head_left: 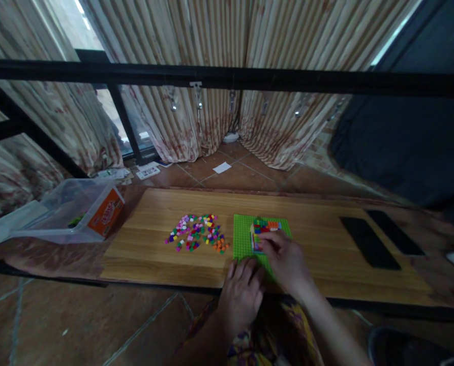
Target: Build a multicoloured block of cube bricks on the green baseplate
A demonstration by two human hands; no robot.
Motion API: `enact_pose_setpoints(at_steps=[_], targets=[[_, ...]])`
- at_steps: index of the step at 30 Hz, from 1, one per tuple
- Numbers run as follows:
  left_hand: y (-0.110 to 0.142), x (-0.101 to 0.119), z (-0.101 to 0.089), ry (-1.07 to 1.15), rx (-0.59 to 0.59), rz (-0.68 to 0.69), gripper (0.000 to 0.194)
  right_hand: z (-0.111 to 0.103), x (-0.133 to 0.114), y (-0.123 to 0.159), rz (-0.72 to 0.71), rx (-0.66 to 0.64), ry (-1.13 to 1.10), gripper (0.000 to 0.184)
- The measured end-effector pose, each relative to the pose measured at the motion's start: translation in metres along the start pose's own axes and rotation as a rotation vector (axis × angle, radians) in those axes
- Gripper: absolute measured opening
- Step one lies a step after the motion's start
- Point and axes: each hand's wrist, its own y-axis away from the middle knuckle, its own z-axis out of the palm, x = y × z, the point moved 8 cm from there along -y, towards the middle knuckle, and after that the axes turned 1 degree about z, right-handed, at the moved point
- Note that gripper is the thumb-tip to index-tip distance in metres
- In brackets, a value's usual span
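Observation:
A green studded baseplate [241, 236] lies on the wooden board, carrying a small structure of multicoloured toy bricks [267, 224]. My right hand [288, 256] reaches over the structure, thumb and forefinger pinched together at its left side. Whatever is between those fingertips is too small to make out. My left hand [242, 290] rests at the baseplate's near left corner, fingers laid loosely over the edge and apart from the bricks. To the left of the baseplate is a loose spread of small coloured bricks [198, 231], with orange ones grouped at its right end.
A clear plastic box [55, 234] with an orange label stands left of the wooden board [135, 259]. Two dark flat panels [369, 243] lie at the right. A black metal bar [227, 79] crosses beyond the table, in front of striped curtains [196, 40].

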Motion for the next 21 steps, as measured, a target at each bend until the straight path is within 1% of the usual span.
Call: enact_pose_setpoints(at_steps=[3, 4, 6, 8, 12, 16, 21], targets=[[-0.001, 0.0, -0.003, -0.004, -0.003, -0.004, 0.036, -0.027, 0.037, -0.005, 0.099, 0.057, -0.06, 0.023], [-0.002, 0.0, -0.003, -0.002, -0.002, -0.006, 0.036, -0.032, 0.045, -0.008, 0.108, 0.07, -0.071, 0.024], [-0.002, 0.001, -0.004, 0.005, -0.001, -0.006, 0.035, -0.037, 0.055, -0.016, 0.099, 0.086, -0.085, 0.023], [-0.003, 0.001, -0.005, 0.007, 0.004, -0.005, 0.035, -0.037, 0.055, -0.023, 0.081, 0.093, -0.082, 0.023], [-0.005, 0.001, -0.005, 0.011, 0.001, -0.006, 0.035, -0.03, 0.044, -0.03, 0.046, 0.106, 0.004, 0.024], [-0.005, 0.001, -0.005, 0.024, -0.016, -0.012, 0.035, -0.021, 0.034, -0.031, -0.049, 0.101, 0.113, 0.026], [-0.004, 0.001, -0.004, 0.021, -0.024, -0.006, 0.036, -0.015, 0.031, -0.029, -0.125, 0.105, 0.186, 0.026]])
